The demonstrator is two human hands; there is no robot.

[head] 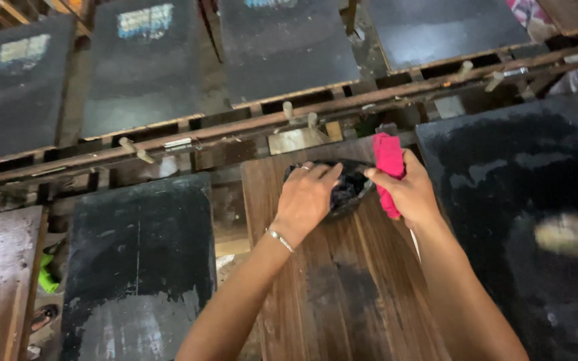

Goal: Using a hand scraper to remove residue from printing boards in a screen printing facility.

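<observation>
Head view | left hand [306, 199] lay flat over dark bowl [346, 190], fingers grasping its rim, apparently to steady it | right hand [409, 194] clenched pink cloth [389, 167] at bowl's edge | bowl sat on bare wooden board [342, 294] between 2 blackened boards [138, 261].

Dim indoor scene, soft daylight from about 1 o'clock. Pale glare on the black board [446, 30] at 1 o'clock and sheen on the black board [510, 174] at 3. Deep shadow at 9–11 o'clock. Motion-blurred pale object [573, 232] at 3 o'clock. Centre fairly sharp; edges soft, slight wide-angle bend.
</observation>
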